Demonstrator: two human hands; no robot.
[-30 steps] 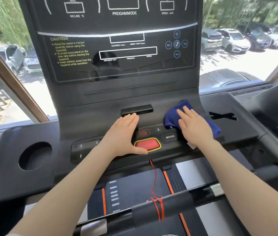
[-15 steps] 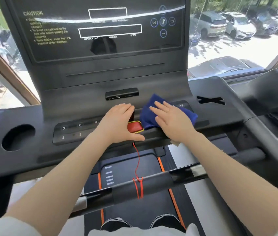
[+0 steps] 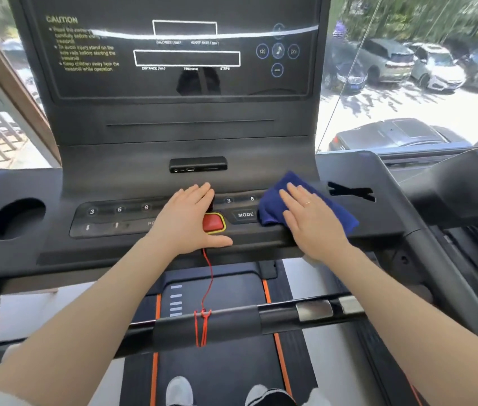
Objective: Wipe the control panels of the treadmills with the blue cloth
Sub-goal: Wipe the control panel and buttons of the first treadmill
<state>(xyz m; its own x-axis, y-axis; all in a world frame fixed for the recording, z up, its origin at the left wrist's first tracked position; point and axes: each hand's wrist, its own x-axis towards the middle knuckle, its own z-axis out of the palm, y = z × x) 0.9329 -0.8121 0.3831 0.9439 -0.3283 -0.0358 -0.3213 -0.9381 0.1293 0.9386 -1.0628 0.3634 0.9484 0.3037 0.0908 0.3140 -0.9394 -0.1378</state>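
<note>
Crumpled blue cloth (image 3: 305, 206) under flat right hand (image 3: 314, 221)

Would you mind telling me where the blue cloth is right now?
In the head view, the blue cloth lies on the right part of the button strip, under the flat right hand, just right of the MODE button.

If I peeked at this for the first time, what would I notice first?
Probably the blue cloth, pressed flat under the right hand on the right part of the dark control panel. Next comes the red button in the middle, right beside the left hand, with a red cord hanging below.
</note>
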